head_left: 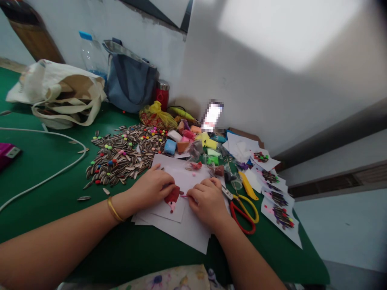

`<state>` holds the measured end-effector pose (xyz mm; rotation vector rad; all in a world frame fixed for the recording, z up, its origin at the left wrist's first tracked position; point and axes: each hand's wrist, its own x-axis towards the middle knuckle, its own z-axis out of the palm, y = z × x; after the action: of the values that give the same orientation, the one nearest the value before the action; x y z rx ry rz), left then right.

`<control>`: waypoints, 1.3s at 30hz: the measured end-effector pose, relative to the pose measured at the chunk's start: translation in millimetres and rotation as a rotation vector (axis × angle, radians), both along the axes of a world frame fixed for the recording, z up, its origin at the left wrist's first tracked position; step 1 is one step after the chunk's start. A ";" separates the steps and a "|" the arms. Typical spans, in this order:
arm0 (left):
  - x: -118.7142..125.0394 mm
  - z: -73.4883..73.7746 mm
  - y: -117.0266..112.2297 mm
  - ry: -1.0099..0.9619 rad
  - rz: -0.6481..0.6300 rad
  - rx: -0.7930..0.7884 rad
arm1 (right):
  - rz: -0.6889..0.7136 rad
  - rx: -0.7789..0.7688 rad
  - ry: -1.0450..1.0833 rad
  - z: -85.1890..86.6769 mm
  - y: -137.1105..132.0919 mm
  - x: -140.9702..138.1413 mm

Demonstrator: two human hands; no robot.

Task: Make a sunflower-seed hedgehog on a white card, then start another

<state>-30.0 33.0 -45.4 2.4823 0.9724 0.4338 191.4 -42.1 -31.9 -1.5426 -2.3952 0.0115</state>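
Observation:
A hedgehog-like figure of brown clay (172, 195), with a pink snout and red nose, lies on a small white card (175, 213). My left hand (154, 186) rests at the card's left side, its fingers bent together at the clay's upper edge; a bit of something dark shows at the fingertips, too small to name. To the right of the clay, my right hand (208, 201) pinches a thin pink stick-like piece (184, 196), its tip pointing at the figure. White paper sheets (193, 235) lie beneath the card. Red-and-yellow scissors (244, 213) lie beside my right hand.
Sunflower seeds (123, 155) with coloured balls are heaped at left. Clay packets (183, 146) lie behind the paper, near a lit phone (212, 117). A yellow cutter (248, 186) and finished seed cards (282, 217) are at right. Bags (130, 80) stand at the wall.

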 end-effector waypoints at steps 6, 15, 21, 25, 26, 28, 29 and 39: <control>-0.2 -0.2 -0.1 -0.013 0.003 -0.004 | -0.021 0.041 -0.045 -6.2 0.4 -3.2; 0.8 9.6 -7.1 -0.048 -0.130 0.058 | -0.040 0.020 -0.016 -7.3 1.1 -3.5; 3.3 2.6 -10.6 -0.089 -0.321 0.056 | -0.032 0.032 -0.042 -6.7 1.0 -5.1; 4.5 3.9 -11.6 -0.084 -0.301 0.033 | -0.037 0.046 -0.039 -7.5 0.8 -6.9; 4.8 5.9 -12.0 -0.079 -0.297 0.022 | -0.044 0.047 -0.037 -7.7 0.6 -7.7; 5.3 10.1 -12.8 -0.064 -0.293 0.005 | -0.060 0.045 -0.038 -8.0 0.3 -9.3; 5.4 11.7 -13.1 -0.056 -0.294 0.000 | -0.065 0.044 -0.038 -8.0 0.1 -10.0; 2.3 5.8 -8.4 -0.063 -0.269 0.004 | -0.030 0.032 -0.022 -7.2 0.4 -3.7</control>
<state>-27.7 24.6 -39.6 2.5389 0.6020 0.4216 187.7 -41.7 -39.1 -1.5722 -2.3771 -0.0502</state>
